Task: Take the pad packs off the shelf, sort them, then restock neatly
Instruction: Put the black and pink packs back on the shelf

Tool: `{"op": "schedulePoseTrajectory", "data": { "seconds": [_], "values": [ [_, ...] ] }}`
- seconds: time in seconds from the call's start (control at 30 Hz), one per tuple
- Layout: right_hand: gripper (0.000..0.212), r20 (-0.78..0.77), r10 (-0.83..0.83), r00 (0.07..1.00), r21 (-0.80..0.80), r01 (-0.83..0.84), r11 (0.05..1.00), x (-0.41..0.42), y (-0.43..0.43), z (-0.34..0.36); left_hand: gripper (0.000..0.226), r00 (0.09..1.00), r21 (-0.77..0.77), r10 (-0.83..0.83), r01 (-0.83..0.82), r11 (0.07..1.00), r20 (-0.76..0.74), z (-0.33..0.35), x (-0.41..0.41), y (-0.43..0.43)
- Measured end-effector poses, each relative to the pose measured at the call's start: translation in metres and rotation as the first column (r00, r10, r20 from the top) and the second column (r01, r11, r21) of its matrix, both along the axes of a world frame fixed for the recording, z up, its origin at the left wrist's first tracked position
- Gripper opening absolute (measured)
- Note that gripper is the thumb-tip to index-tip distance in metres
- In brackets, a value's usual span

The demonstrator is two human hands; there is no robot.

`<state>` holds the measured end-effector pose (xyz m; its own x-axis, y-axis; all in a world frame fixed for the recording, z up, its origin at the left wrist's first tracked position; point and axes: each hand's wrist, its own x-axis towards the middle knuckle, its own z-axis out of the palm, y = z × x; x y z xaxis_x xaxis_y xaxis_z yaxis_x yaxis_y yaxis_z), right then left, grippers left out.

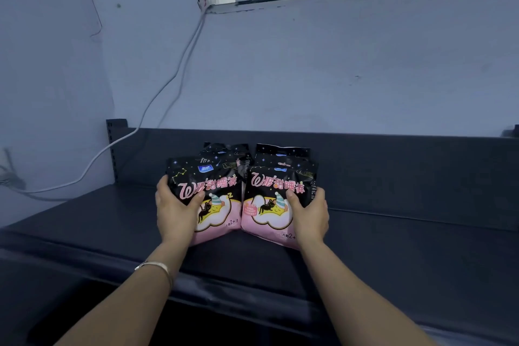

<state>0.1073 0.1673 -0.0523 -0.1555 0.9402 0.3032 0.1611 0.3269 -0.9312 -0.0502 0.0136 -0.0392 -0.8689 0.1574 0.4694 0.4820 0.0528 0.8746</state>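
Near the end, I'd guess: the pad packs [282,152] sit in two tidy rows on the shelf [393,233]. Left grip [175,209] is clamped on the left front pack [216,185], right grip [310,215] on the right front pack [273,191]. No bins in view, so probably only squaring up left.

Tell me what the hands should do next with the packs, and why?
Probably straighten the two front packs. The left hand grips the left front pack and the right hand grips the right front pack; both sit tilted before the packs behind on the shelf.
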Motion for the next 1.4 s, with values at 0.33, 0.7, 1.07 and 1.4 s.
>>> {"op": "schedulePoseTrajectory", "data": {
  "seconds": [0.33, 0.7, 1.07, 1.4],
  "values": [
    [0.077, 0.053, 0.142, 0.988, -0.038, -0.140, 0.989, -0.010, 0.015, -0.012, 0.064, 0.992, -0.074, -0.115, 0.118, 0.990, 0.054, -0.013, -0.044, 0.002],
    [0.060, 0.081, -0.009, 0.997, -0.083, 0.016, 0.996, -0.046, 0.019, -0.014, 0.080, 0.993, -0.396, 0.037, 0.010, 0.918, 0.110, -0.002, -0.088, 0.039],
    [0.061, 0.139, -0.075, 0.988, -0.011, 0.077, 0.997, -0.051, 0.026, -0.025, 0.086, 0.995, -0.466, -0.006, 0.051, 0.883, 0.099, -0.017, -0.046, 0.083],
    [0.060, 0.053, -0.025, 0.998, 0.015, 0.024, 1.000, -0.049, 0.031, -0.029, 0.067, 0.993, -0.485, -0.115, 0.086, 0.871, -0.031, -0.027, -0.066, 0.091]
  ]
}}
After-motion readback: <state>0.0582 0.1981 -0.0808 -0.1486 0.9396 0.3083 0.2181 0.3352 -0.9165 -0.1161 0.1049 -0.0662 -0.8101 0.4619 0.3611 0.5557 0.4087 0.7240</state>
